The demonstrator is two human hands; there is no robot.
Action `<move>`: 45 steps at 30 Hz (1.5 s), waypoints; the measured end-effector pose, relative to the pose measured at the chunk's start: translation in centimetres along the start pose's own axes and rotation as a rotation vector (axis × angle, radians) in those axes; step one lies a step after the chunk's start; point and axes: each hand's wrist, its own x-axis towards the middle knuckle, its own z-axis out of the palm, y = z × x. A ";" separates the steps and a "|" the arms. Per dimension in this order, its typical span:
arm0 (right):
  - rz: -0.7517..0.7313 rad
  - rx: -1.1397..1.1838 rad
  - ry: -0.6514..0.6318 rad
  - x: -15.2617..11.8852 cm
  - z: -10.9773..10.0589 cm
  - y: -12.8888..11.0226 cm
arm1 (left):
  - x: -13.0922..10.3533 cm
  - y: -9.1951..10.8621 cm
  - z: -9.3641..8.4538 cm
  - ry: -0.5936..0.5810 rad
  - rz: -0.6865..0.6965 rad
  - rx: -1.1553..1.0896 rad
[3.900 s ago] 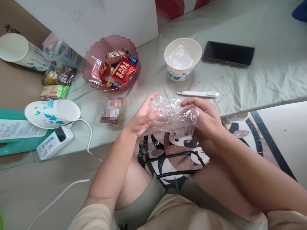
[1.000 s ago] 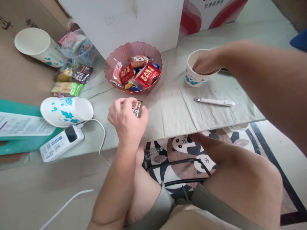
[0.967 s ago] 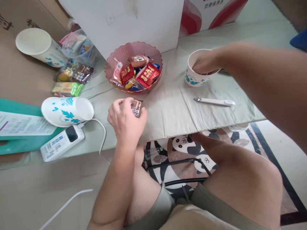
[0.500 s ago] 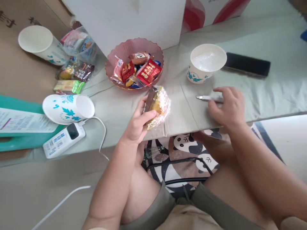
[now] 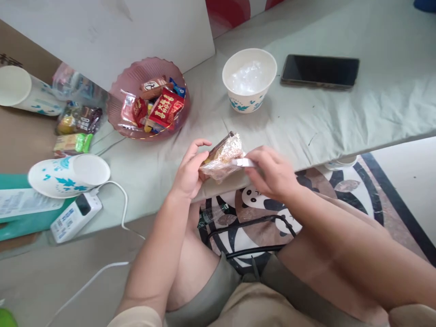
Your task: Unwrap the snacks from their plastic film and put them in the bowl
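Note:
My left hand (image 5: 190, 170) holds a clear-wrapped snack packet (image 5: 221, 159) above the front edge of the cloth-covered table. The packet shows yellow and dark brown through crinkled, shiny wrapping. My right hand (image 5: 272, 172) pinches a small slim silver tool (image 5: 242, 162), whose exact kind I cannot make out. Its tip meets the packet's right side; whether it has gone through the wrapping I cannot tell. Behind the packet, to the left, a pink fluted bowl (image 5: 117, 122) holds several wrapped sweets. A paper cup (image 5: 250, 101) with crumpled clear plastic inside stands upright behind my hands.
A black phone (image 5: 320, 71) lies at the back right. To the left are a tipped paper cup (image 5: 51, 175), a white power bank (image 5: 73, 220) with a cable (image 5: 125, 204), another tipped cup (image 5: 41, 93) and wrapped snacks (image 5: 73, 144). A white box (image 5: 153, 32) stands behind the bowl.
My right hand has picked the silver tool up off the table and brought it left against the packet. My left hand still holds the packet, now tilted differently. The view has shifted right.

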 end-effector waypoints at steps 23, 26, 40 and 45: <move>0.113 -0.091 -0.053 1.0 0.2 -0.2 | 1.2 -3.3 -1.4 -0.058 0.703 0.477; 0.136 -0.104 -0.060 1.1 -0.2 -0.1 | 1.1 -3.0 -1.7 -0.066 0.712 0.463; 0.344 -0.264 0.017 1.1 -2.2 3.3 | 0.5 -0.8 -3.8 -0.077 0.362 0.237; 0.351 -0.337 0.111 1.1 -1.9 5.3 | 0.8 -2.4 -3.1 0.116 0.555 0.539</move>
